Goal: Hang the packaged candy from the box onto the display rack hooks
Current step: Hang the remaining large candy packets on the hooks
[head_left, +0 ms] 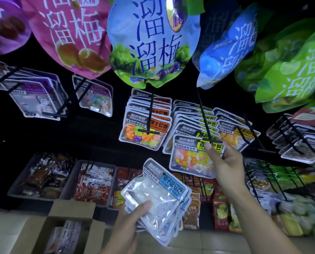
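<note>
Packets of white soft candy (158, 197), a fanned stack with blue labels, sit in the left hand (134, 213), thumb across the front of the top one and fingers curled behind. They look light, thin and floppy, with glossy film that would likely slide packet on packet, so a pinch at the flat upper seal near the hang hole seems the safest hold; the filled middle gives under pressure. Up and to the right, the right hand (224, 162) pinches the yellow-labelled jelly bean packet (191, 156) hanging at the front of a black hook (205, 123), thumb on its label, fingers behind. Left of that hand hangs a row of orange-labelled packets (143, 132). Below and left of the left hand stands the open cardboard box (65, 233) with more packets inside.
</note>
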